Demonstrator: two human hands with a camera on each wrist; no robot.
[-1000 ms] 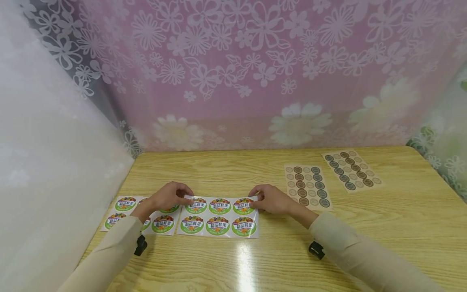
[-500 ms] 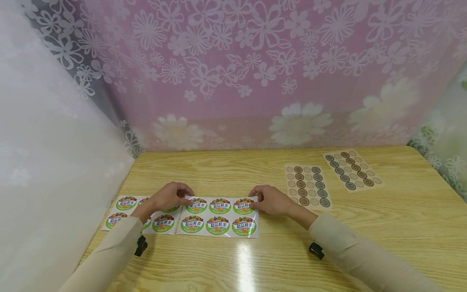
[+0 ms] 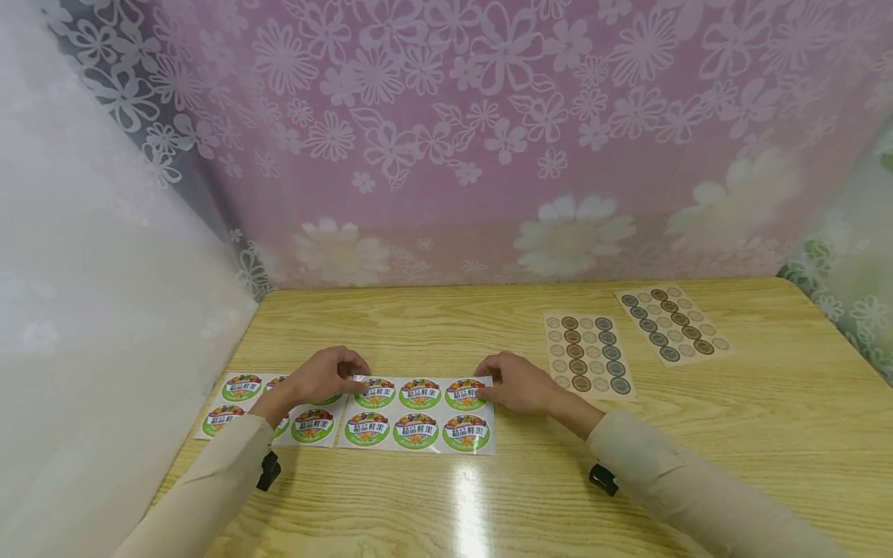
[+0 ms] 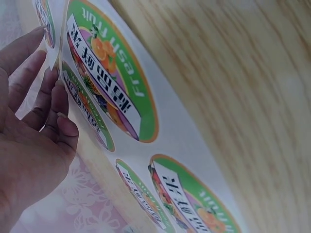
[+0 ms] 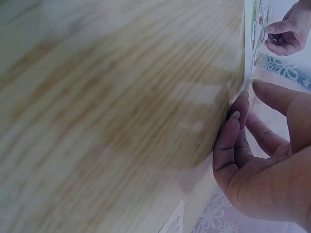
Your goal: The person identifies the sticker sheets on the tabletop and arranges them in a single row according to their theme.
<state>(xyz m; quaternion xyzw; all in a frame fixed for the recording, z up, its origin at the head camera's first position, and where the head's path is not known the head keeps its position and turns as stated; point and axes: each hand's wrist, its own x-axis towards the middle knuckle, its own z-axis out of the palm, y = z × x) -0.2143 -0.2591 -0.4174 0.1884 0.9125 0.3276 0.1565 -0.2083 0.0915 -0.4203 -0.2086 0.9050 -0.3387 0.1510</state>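
A white sheet of round fruit stickers (image 3: pixel 443 418), green with "Fresh fruit" lettering, lies across the wooden table in the head view. My left hand (image 3: pixel 321 378) pinches its far left corner between thumb and curled fingers. At the far right corner, my right hand (image 3: pixel 525 384) pinches it the same way, with the thumb on top. The right wrist view shows this hand (image 5: pixel 265 155) low at the table, fingers under the sheet's edge. A second, matching sticker sheet (image 3: pixel 338 434) lies to the left, partly hidden beneath my left hand and forearm.
Two tan sheets of small round brown and grey stickers, a nearer one (image 3: pixel 589 356) and a farther one (image 3: pixel 673 325), lie at the right of the wooden table (image 3: pixel 558 504). A pink floral curtain (image 3: pixel 446 194) hangs behind, and a white curtain (image 3: pixel 118 310) borders the left.
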